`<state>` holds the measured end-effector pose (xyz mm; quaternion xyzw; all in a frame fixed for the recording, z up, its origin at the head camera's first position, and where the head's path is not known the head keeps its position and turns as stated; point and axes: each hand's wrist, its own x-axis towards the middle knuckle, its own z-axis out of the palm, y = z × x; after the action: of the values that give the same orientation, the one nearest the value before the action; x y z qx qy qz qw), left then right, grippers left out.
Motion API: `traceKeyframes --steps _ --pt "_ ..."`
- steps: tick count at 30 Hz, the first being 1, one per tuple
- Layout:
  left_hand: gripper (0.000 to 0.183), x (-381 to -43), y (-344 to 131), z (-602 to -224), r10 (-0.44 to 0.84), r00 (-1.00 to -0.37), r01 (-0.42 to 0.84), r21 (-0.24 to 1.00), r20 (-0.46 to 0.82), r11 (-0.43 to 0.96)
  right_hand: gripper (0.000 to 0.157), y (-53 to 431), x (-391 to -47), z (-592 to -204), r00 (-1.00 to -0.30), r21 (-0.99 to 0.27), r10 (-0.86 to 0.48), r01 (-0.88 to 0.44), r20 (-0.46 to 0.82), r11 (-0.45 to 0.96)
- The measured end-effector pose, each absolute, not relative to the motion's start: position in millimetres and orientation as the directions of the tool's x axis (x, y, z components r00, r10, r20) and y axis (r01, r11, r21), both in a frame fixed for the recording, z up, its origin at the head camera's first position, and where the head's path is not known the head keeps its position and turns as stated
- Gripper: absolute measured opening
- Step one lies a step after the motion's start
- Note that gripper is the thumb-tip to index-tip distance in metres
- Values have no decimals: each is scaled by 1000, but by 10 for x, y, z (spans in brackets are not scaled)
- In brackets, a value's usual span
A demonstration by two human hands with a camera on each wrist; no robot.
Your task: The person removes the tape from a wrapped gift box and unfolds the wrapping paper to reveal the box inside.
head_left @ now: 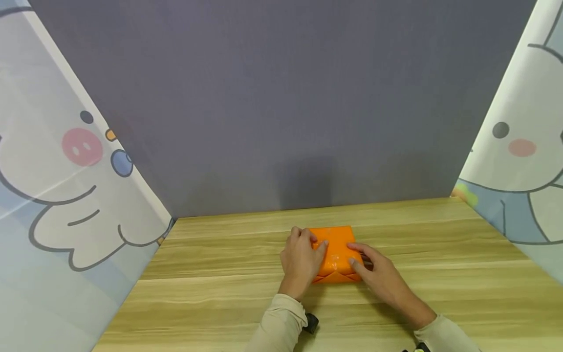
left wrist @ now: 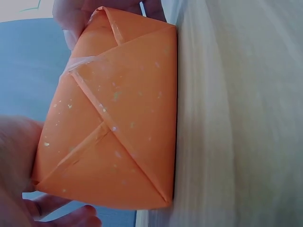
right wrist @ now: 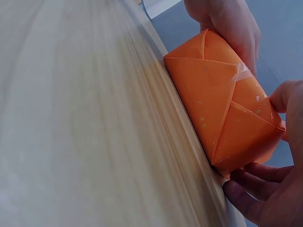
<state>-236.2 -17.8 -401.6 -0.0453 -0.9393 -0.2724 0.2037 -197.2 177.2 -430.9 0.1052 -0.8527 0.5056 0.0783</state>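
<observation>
An orange paper-wrapped package [head_left: 337, 244], box-shaped, lies on the wooden table in the head view. Folded paper flaps and a strip of clear tape show on its near end [left wrist: 123, 118] in the left wrist view. My left hand [head_left: 301, 256] holds the package's left side, thumb over the top and fingers at the far left. On the right side, my right hand [head_left: 384, 278] grips it with the thumb at the top edge. In the right wrist view several fingers [right wrist: 255, 189] curl along the package's right end. Its underside is hidden.
The wood-grain table [head_left: 211, 303] reaches back to a grey upright panel [head_left: 290, 98]. Sheets with cartoon animals stand at the left [head_left: 57, 195] and right [head_left: 523, 161]. A small black device [head_left: 311, 322] sits at my left wrist, by the sleeve.
</observation>
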Motion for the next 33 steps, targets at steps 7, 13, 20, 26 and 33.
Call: traceKeyframes --steps 7,13,20,26,33 --pt "13 -2385 -177 -4050 44 -828 311 393 559 865 41 1789 -1988 -4312 -959 -827 -97 -278 265 488" --pt "11 -2395 -180 -4071 89 -786 364 341 611 867 41 1793 -1993 -4314 -960 -828 -103 -277 260 488" --pt "10 -2402 -182 -4080 62 -819 351 412 571 841 41 1785 -1983 -4333 -956 -828 -107 -291 275 479" --pt "10 -2394 -182 -4076 43 -830 338 439 557 832 40 1788 -1968 -4333 -956 -827 -100 -289 275 482" --pt "12 -2400 -204 -4078 20 -851 313 478 524 821 41 1783 -1966 -4315 -959 -833 -103 -280 263 476"
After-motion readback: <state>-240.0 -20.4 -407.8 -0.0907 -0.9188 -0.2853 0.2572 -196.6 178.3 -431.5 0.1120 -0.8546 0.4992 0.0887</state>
